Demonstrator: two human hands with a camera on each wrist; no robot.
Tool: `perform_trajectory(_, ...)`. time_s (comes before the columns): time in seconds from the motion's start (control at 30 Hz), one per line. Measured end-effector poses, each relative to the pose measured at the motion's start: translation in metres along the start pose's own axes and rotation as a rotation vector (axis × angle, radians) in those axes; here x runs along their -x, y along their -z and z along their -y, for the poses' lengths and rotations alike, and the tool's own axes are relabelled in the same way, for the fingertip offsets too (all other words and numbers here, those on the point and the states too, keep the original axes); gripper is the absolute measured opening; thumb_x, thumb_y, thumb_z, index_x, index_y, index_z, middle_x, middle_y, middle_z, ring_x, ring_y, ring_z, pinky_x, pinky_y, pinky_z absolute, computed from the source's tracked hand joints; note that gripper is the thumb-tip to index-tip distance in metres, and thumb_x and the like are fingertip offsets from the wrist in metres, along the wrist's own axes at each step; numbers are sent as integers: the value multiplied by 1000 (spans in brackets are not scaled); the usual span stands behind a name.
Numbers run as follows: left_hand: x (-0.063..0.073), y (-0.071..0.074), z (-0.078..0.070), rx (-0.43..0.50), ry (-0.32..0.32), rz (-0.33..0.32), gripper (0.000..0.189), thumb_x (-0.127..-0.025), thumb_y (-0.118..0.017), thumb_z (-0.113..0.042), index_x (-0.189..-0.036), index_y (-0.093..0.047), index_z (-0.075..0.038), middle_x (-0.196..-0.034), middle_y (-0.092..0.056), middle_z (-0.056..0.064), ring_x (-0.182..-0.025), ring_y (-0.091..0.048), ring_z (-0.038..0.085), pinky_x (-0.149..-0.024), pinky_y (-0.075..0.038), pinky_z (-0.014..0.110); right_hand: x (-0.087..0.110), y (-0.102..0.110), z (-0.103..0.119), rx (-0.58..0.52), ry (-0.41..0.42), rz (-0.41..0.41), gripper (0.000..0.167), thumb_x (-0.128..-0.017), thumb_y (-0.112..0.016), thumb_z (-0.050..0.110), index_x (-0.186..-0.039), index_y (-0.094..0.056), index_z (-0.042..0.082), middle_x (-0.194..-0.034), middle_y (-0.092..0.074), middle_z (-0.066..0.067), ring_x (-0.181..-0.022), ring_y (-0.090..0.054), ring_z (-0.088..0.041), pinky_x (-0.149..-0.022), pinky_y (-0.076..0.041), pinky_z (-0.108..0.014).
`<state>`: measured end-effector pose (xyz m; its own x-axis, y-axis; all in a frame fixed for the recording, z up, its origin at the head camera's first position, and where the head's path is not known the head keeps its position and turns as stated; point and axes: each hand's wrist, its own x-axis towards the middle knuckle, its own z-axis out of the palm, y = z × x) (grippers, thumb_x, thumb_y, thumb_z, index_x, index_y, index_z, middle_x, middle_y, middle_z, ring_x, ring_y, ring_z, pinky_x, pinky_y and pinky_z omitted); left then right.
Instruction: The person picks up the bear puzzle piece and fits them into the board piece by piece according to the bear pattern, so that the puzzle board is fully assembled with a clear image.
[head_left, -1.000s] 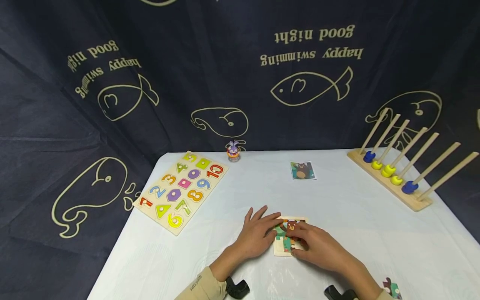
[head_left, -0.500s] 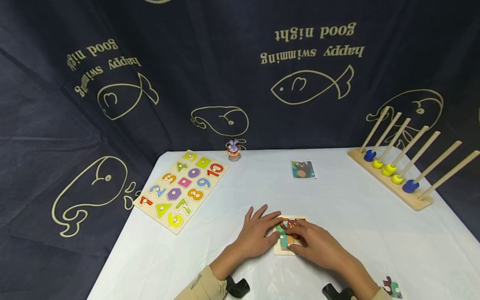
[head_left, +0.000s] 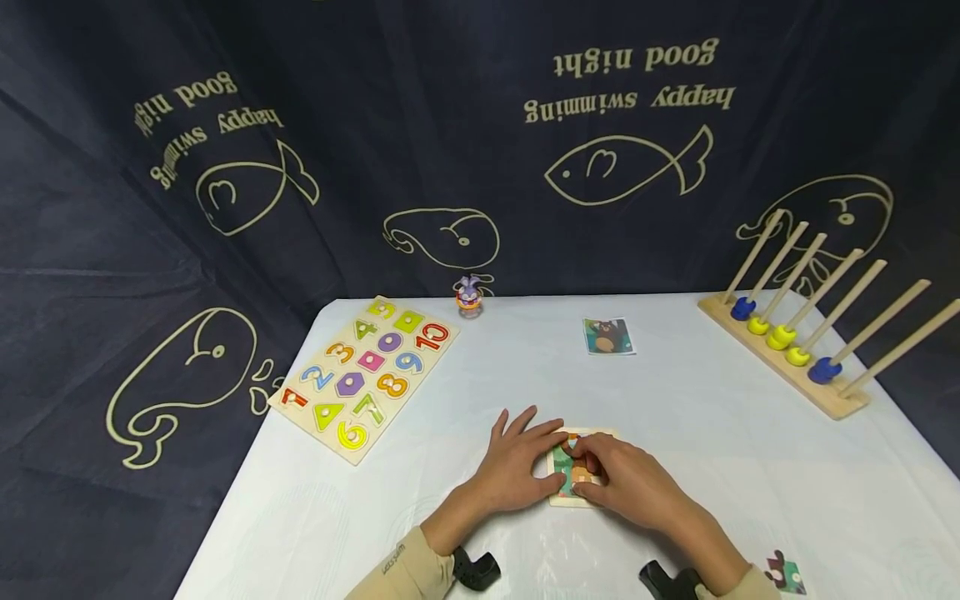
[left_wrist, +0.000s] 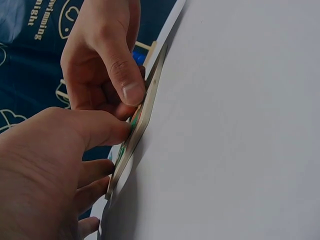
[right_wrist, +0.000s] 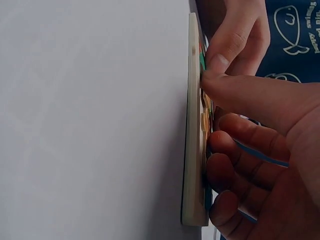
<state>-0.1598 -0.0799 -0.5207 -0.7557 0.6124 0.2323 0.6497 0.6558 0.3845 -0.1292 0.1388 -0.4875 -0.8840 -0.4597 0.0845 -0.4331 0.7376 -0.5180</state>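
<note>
A small wooden jigsaw puzzle board (head_left: 564, 502) with a pale rim lies on the white table in front of me. My left hand (head_left: 513, 467) rests at its left side, fingers spread, thumb touching the printed pieces. From the right, my right hand (head_left: 633, 479) reaches over the board with bent fingers and thumb on a bear puzzle piece (head_left: 580, 475), covering much of the picture. In the right wrist view a piece edge (right_wrist: 204, 121) stands slightly proud of the frame beneath thumb and fingers. The left wrist view shows both thumbs close together over the board (left_wrist: 146, 111).
Loose puzzle pieces (head_left: 785, 575) lie at the lower right. A bear picture card (head_left: 609, 337) lies farther back. To the left is a number-and-shape board (head_left: 363, 379), with a purple rabbit figure (head_left: 469, 297) behind. A peg rack (head_left: 780, 358) with blue and yellow rings stands right.
My right hand has slid slightly left, and the bear piece under it has shifted left, covering the pale gap at the board's lower left. The left hand stays in place.
</note>
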Motion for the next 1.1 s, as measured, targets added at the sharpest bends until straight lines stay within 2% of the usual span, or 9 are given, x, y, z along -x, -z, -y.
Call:
perform_trajectory(0.4,0,2,1,-22,-15,24,55,-88,-59,-44,-138,-55,-22,-147,-42,-7,-142,-23,30,-107,-12,64,-2,0,1,-8,-19,17,35,-79,-79,37,-103,-61,20,-82,-49,13,-70,-44,-3,-61,-38,-25)
perform_trajectory(0.63,-1,2,2,-54,-25,46,57,-88,-61,-46,-140,-53,-23,-148,-40,-7,-142,-22,29,-107,-13,63,-3,0,2,10,-27,4,20,-89,-70,28,-106,-63,21,-80,-48,16,-68,-45,-2,-62,-38,-26)
perform_trajectory(0.97,0,3,1,-51,-25,50,58,-88,-62,-46,-140,-53,-22,-148,-41,-6,-142,-22,29,-107,-13,63,-7,-3,4,17,-67,5,24,-84,-74,28,-105,-64,20,-79,-48,14,-67,-43,-3,-60,-36,-27)
perform_trajectory(1.1,0,5,0,-52,-27,46,57,-88,-62,-46,-139,-54,-21,-148,-41,-6,-142,-23,29,-107,-14,64,-6,-1,2,4,-39,19,20,-89,-69,27,-107,-64,20,-81,-49,15,-70,-46,-3,-63,-39,-28)
